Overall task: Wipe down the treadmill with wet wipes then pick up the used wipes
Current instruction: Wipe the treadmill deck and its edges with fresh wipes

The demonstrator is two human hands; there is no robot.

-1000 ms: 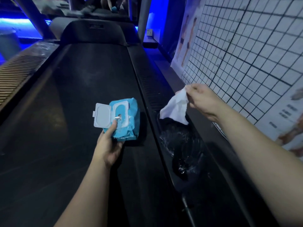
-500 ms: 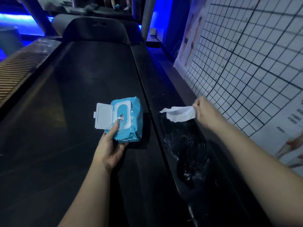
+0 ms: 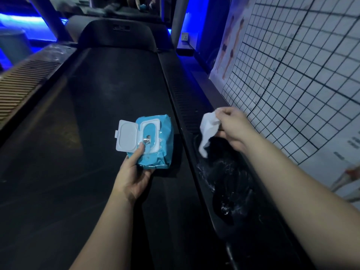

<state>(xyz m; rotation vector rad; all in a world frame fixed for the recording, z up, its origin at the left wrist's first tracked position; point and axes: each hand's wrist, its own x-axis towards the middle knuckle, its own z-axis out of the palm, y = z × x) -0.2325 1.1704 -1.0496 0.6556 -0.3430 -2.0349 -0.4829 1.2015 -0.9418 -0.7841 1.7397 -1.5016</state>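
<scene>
White wet wipe (image 3: 206,129): the sheet is pinched at its upper edge by the right hand (image 3: 234,129). The fingers of this hand are curled onto the material. The remainder of the sheet hangs crumpled below and to the left of the fingers.

Position of the wipe: over the right side rail (image 3: 186,106) of the treadmill, at the near end of the rail's ribbed section. The lower tip of the wipe hangs at the far edge of a glossy black bag (image 3: 229,184) that lies on the rail. Contact between the tip and the bag cannot be determined.

Blue wipes pack (image 3: 158,141): the left hand (image 3: 134,174) grips the near end of the pack. The thumb lies on the top face beside the dispensing opening; the fingers are curled underneath. The white lid (image 3: 127,136) is flipped open to the left. The pack sits over the right part of the dark treadmill belt (image 3: 93,117). Whether the pack rests on the belt cannot be determined.

Surroundings: the motor hood (image 3: 116,34) closes the far end of the belt. A ribbed left side rail (image 3: 23,80) runs along the left of the belt. A gridded wall chart (image 3: 296,71) with body figures stands just beside the right rail. Blue light shows in the background.
</scene>
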